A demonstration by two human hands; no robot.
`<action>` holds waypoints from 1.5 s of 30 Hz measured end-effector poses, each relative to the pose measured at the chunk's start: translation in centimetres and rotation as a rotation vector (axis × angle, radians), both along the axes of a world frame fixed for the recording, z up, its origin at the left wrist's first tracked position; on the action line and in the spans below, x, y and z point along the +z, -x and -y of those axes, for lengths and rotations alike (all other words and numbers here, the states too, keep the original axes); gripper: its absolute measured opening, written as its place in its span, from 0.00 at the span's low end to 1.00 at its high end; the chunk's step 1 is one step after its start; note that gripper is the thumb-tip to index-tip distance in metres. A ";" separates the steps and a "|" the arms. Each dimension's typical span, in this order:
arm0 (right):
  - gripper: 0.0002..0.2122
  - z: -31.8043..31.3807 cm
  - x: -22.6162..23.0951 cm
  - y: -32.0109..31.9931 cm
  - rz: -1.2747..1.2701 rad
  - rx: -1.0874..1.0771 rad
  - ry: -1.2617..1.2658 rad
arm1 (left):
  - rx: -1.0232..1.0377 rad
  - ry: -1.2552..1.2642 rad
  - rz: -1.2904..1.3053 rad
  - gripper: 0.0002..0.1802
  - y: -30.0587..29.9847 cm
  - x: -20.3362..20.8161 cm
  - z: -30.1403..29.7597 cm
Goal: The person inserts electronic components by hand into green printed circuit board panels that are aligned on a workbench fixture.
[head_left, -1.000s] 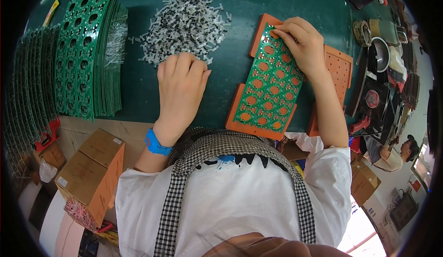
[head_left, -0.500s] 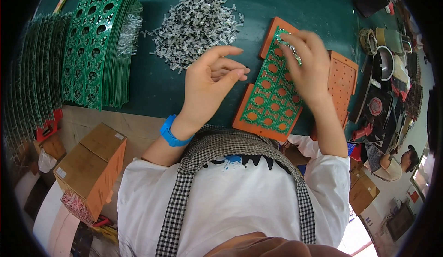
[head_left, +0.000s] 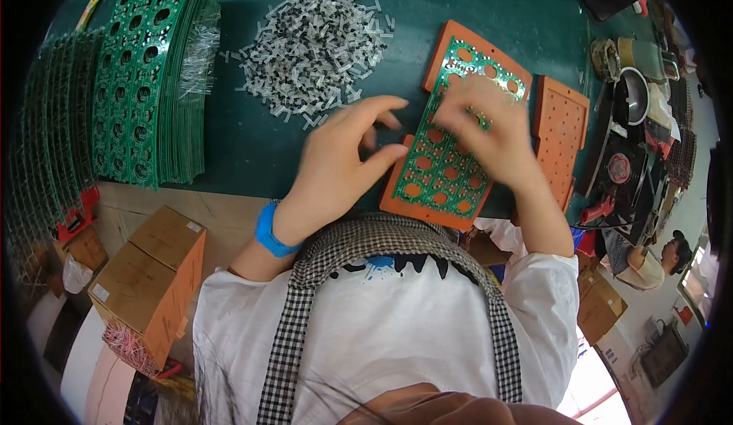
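Nearest to me, at the bottom of the frame, are my white shirt (head_left: 382, 326) and the checked straps (head_left: 382, 238) over my shoulders, and at lower left a brown cardboard box (head_left: 149, 284) stands beside the desk (head_left: 252, 138). My left forearm rises from there with a blue wristband (head_left: 269, 230) on it, and my left hand (head_left: 340, 161) hovers near the middle of the frame, fingers curled and thumb drawn toward the fingertips as if pinching something; whether anything small sits between them I cannot tell. Just to its right lies the green circuit panel (head_left: 439, 169) with its rows of round holes, seated on an orange tray (head_left: 393, 196) whose edge peeks out along the lower left and the top. My right hand (head_left: 489, 131) rests on the upper part of that panel, right of centre; it is blurred, fingers bent down onto the board, and I cannot tell whether it grips anything. A second orange tray (head_left: 561, 131) full of small holes lies just beside the first, toward the right. Beyond my hands, in the upper middle, a loose heap of small black-and-white components (head_left: 317, 39) is spread on the green desk. At upper left a stack of green panels (head_left: 145, 81) stands on edge, with more curving along the left rim. At far right, tools and tape rolls (head_left: 611, 58) crowd the desk edge
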State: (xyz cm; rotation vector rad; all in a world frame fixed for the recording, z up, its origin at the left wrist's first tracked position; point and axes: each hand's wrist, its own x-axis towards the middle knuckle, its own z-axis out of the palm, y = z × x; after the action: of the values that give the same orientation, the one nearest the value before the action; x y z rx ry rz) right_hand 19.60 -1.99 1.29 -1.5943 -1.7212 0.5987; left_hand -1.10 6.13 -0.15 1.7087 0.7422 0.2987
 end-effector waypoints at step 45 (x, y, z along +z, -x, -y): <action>0.07 0.8 -1.1 1.2 0.196 -0.041 -0.251 | 0.210 0.203 0.106 0.17 -0.1 -0.2 0.8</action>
State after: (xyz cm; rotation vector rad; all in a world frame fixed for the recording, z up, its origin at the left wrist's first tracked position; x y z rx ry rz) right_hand 18.44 -2.77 0.22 -1.5446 -1.8197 0.2003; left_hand -0.99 5.38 -0.34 1.4154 0.8456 0.4409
